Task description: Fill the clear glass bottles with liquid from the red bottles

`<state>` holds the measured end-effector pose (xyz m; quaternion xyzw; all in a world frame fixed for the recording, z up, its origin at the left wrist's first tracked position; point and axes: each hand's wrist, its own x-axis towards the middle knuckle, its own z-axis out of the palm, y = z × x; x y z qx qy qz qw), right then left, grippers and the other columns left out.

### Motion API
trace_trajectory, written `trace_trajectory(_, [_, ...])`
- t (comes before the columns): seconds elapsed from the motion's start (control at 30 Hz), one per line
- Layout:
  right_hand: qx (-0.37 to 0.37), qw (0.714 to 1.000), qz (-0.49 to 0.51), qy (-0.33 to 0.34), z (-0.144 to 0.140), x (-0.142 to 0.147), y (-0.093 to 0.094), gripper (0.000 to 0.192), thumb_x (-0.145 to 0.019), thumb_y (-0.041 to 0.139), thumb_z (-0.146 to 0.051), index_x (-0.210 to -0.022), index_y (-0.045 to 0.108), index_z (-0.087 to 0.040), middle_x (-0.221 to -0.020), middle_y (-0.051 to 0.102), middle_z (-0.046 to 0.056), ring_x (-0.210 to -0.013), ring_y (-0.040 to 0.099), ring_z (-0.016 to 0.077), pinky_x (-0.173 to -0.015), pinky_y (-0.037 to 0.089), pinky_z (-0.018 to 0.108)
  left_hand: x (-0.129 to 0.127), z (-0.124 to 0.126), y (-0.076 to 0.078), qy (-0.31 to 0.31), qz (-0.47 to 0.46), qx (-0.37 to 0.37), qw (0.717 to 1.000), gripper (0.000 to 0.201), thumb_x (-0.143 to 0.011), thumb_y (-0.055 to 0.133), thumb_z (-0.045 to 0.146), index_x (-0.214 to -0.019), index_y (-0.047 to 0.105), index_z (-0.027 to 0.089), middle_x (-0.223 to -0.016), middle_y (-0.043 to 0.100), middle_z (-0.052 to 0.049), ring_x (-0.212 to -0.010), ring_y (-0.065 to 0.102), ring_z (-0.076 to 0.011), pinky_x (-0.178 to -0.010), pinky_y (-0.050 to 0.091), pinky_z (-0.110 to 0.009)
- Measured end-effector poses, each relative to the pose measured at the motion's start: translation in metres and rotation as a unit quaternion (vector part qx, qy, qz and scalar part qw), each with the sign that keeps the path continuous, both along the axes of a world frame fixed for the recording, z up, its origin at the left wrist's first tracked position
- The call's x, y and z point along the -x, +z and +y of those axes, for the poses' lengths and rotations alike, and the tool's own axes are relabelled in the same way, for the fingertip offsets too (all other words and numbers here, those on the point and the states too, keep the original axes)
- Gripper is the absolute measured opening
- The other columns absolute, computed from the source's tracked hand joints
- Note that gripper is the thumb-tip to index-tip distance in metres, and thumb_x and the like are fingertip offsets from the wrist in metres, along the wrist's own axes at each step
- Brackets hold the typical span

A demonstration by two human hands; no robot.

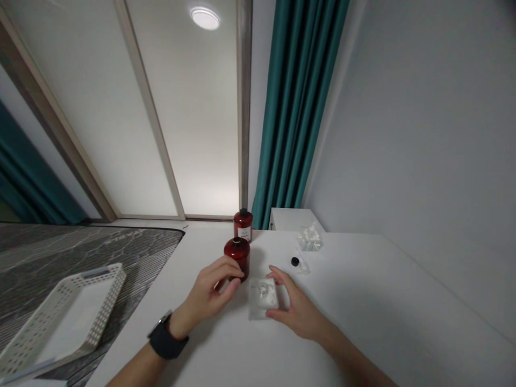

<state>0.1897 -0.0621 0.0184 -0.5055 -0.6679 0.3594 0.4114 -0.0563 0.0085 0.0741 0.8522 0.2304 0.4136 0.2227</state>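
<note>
Near bottle: red bottle (237, 255) stands upright on the white table (363, 301), long axis vertical, mouth up.
Left hand (212, 294): fingers curled about the bottle's base.
Right hand (296, 306): fingers spread, fingertips touching a clear square packet (263, 298) lying flat just beside the bottle.
Behind: second red bottle (243, 224), capped, upright.
Table: black cap (295, 262), crumpled clear wrap (310, 238).
Room: teal curtain (298, 107), white basket (64, 322) on grey bedding.
</note>
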Motion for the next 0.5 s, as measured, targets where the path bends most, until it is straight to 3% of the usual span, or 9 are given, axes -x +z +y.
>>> trace_trajectory(0.1, [0.013,1.000,-0.006,-0.010,0.001,-0.005,-0.001,0.086,-0.073,0.078,-0.017,-0.149,0.040,-0.030,-0.142,0.054,0.010,-0.129,0.052,0.0292,-0.113,0.037,0.053,0.001,0.005,-0.007,0.142,-0.109,-0.066,0.982,0.010,-0.097,0.050,0.020,-0.102,0.058,0.024,-0.092,0.057,-0.004,-0.082,0.058,-0.0201,-0.076,0.050,-0.036])
trace_trajectory(0.2, [0.020,0.999,-0.016,-0.021,0.003,-0.008,-0.002,0.084,-0.074,0.075,-0.016,-0.149,0.039,-0.029,-0.142,0.054,0.010,-0.128,0.053,0.0288,-0.112,0.037,0.052,-0.001,0.015,-0.017,0.234,-0.127,-0.050,0.962,0.035,-0.093,0.057,0.025,-0.126,0.047,0.025,-0.114,0.051,-0.008,-0.095,0.056,-0.0228,-0.087,0.051,-0.043])
trace_trajectory(0.37, [0.014,1.000,-0.019,-0.019,0.004,-0.010,-0.006,0.084,-0.075,0.074,-0.016,-0.150,0.038,-0.030,-0.144,0.052,0.009,-0.128,0.053,0.0287,-0.111,0.037,0.052,-0.002,0.030,-0.032,0.176,-0.044,0.053,0.982,0.055,-0.091,0.061,0.030,-0.141,0.037,0.026,-0.141,0.041,-0.012,-0.130,0.047,-0.0305,-0.107,0.045,-0.052])
trace_trajectory(0.5, [0.010,0.999,-0.029,-0.012,0.004,-0.010,-0.007,0.082,-0.078,0.072,-0.018,-0.150,0.036,-0.029,-0.145,0.051,0.009,-0.129,0.051,0.0287,-0.112,0.036,0.052,-0.001,0.032,-0.036,0.178,-0.026,0.049,0.982,0.052,-0.089,0.063,0.028,-0.137,0.043,0.024,-0.140,0.045,-0.012,-0.134,0.045,-0.0308,-0.113,0.039,-0.054])
